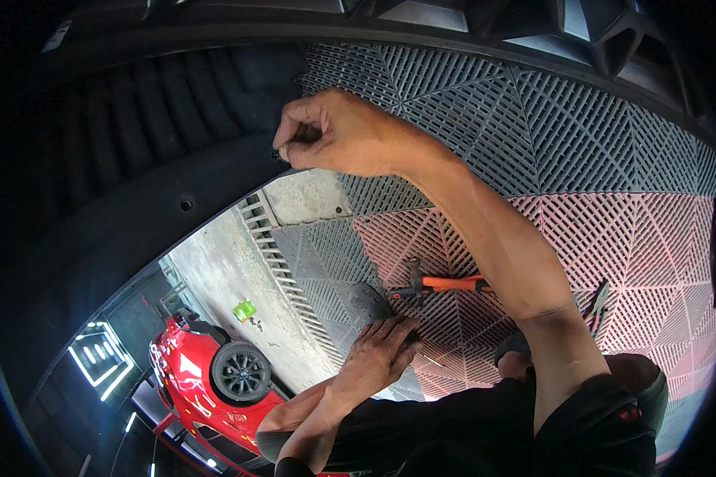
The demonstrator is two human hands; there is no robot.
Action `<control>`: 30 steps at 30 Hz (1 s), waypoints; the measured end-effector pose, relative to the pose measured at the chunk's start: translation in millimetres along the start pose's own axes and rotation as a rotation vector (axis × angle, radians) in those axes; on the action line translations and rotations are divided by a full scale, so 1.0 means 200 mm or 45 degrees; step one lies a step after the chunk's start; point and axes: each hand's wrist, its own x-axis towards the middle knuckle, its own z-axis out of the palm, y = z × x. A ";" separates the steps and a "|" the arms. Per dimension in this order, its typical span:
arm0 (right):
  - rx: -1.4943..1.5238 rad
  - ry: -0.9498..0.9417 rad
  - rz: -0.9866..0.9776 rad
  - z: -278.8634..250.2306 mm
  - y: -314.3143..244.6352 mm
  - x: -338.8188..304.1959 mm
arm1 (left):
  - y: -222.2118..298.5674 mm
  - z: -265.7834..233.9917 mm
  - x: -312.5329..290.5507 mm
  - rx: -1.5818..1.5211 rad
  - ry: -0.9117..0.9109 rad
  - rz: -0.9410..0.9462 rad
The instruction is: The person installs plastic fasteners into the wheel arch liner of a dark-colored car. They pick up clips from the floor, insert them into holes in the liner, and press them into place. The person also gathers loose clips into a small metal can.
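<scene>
My right hand point(338, 135) is raised to the edge of a large black ribbed panel point(135, 159). Its thumb and fingers are pinched together at that edge. A small dark piece shows at the fingertips, too hidden to name. Farther left along the panel is a round hole point(186, 206). Lower down, my left hand point(378, 354) hangs in front of my body with its fingers stretched out and nothing visible in it. Just beyond its fingers is a dark shoe point(367, 302). A hammer point(445, 284) with an orange and black handle lies on the floor nearby, partly behind my right forearm.
Grey and red slatted floor tiles point(589, 230) spread below. Dark-handled pliers point(598, 308) lie on them at the right. A black part with angular openings point(565, 32) arches overhead. At lower left are a drain grate point(278, 254), a green packet point(244, 310) and a red car point(195, 362).
</scene>
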 end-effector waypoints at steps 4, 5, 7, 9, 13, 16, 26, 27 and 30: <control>-0.084 -0.107 0.120 -0.02 -0.07 -0.04 | 0.00 0.00 0.02 -0.013 0.008 0.010; -0.065 -0.045 0.099 -0.02 -0.06 -0.05 | 0.00 0.00 0.03 -0.022 0.005 0.011; -0.023 0.075 0.054 0.00 -0.03 -0.04 | 0.01 0.00 0.04 -0.032 0.007 0.013; 0.007 0.073 0.030 0.00 -0.03 -0.02 | 0.02 0.00 0.04 -0.032 0.018 0.015; -0.075 0.078 -0.020 -0.02 -0.04 0.02 | 0.00 0.01 0.04 -0.103 -0.005 -0.058; -0.001 0.076 0.031 -0.07 -0.05 0.01 | -0.01 0.01 0.03 -0.101 -0.008 -0.074; -0.303 0.551 0.483 -0.40 0.26 -0.31 | -0.03 -0.10 0.04 -0.144 0.181 -0.088; -0.455 0.382 0.618 -0.47 0.26 -0.37 | -0.03 -0.09 0.04 -0.154 0.174 -0.080; -0.754 -0.067 0.866 -0.55 0.21 -0.43 | -0.06 -0.03 0.02 -0.161 0.131 -0.080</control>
